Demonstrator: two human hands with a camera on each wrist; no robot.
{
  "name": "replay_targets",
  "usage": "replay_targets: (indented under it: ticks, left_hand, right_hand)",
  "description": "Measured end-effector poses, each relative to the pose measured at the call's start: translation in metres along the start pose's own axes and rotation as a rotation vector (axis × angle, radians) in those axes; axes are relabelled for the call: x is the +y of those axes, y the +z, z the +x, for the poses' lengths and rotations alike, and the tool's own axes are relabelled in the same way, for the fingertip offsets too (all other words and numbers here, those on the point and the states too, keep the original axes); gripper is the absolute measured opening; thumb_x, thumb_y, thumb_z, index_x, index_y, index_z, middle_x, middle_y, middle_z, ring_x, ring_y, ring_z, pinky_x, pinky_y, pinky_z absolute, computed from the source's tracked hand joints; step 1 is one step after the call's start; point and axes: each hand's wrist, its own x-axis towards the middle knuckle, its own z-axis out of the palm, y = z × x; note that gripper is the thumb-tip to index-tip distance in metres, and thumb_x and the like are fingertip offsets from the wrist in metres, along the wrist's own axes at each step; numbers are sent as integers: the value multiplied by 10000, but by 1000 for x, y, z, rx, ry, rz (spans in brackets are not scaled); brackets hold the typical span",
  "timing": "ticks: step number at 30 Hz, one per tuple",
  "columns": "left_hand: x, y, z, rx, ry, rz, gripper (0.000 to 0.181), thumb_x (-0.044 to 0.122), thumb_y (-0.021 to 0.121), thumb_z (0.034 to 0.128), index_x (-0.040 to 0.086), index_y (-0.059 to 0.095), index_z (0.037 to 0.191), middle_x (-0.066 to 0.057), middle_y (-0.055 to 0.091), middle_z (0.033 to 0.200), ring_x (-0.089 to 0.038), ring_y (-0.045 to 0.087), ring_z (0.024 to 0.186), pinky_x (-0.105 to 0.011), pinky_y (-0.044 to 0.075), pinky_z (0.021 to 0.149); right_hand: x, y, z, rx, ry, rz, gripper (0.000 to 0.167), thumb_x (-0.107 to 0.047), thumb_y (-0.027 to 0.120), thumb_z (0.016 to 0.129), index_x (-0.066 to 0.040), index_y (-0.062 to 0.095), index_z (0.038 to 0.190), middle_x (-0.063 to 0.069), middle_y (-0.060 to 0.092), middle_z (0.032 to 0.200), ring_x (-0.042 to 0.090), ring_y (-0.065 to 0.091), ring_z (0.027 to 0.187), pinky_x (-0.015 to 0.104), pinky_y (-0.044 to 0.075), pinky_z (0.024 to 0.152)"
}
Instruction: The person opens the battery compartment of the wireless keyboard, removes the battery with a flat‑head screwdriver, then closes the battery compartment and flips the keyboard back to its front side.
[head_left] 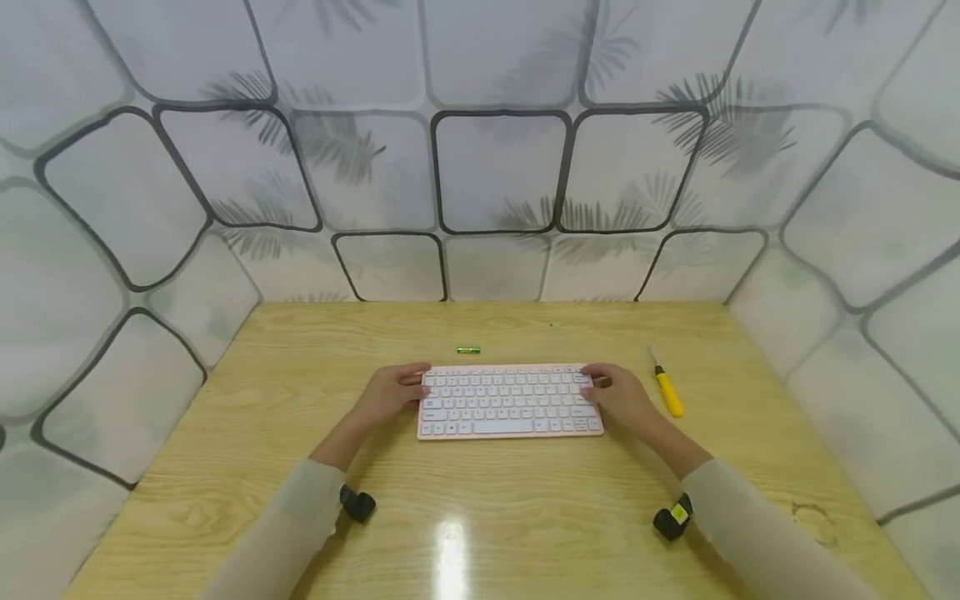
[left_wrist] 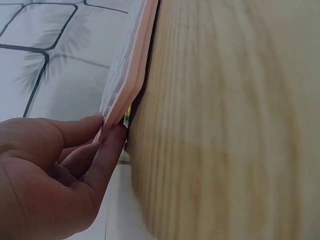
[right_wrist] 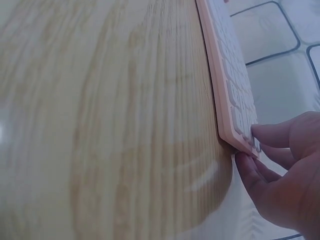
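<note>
A pink keyboard with white keys (head_left: 510,402) lies face up at the middle of the wooden table. My left hand (head_left: 390,392) pinches its left end, the thumb over the top face; in the left wrist view a finger of the left hand (left_wrist: 65,175) reaches under the pink edge. At the opposite end my right hand (head_left: 618,396) grips the keyboard in the same way. The right wrist view shows that thumb on the keys and fingers of the right hand (right_wrist: 285,165) beneath the corner.
Behind the keyboard lies a small green battery (head_left: 468,350). A screwdriver with a yellow handle (head_left: 668,394) rests to the right of my right hand. Patterned white cloth or panels (head_left: 501,171) rise around the back and sides of the table (head_left: 525,508).
</note>
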Motion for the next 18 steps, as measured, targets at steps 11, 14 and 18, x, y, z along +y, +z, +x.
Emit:
replay_targets:
  ticks: [11, 14, 18]
  left_hand:
    - [3, 6, 9, -37, 13, -38, 502, -16, 627, 964, -12, 512, 1453, -265, 557, 1414, -330, 642, 1209, -331, 579, 879]
    - [3, 5, 8, -25, -5, -38, 507, -8, 639, 959, 3, 520, 1451, -251, 562, 1416, -327, 646, 1204, -324, 581, 872]
    - [2, 5, 5, -6, -23, -36, 513, -6, 654, 949, 15, 531, 1446, -237, 575, 1408, -318, 659, 1183, -318, 586, 855]
  right_hand:
    - [14, 0, 2, 13, 33, 1, 405, -149, 642, 988, -39, 582, 1373, 191, 600, 1327, 317, 579, 1118, 449, 495, 987]
    - [15, 2, 4, 18, 22, -2, 398, -147, 646, 985, -42, 590, 1365, 186, 605, 1322, 313, 585, 1110, 442, 500, 976]
    - [15, 4, 5, 24, 7, -7, 391, -137, 651, 982, -42, 598, 1357, 179, 616, 1302, 298, 589, 1091, 429, 504, 960]
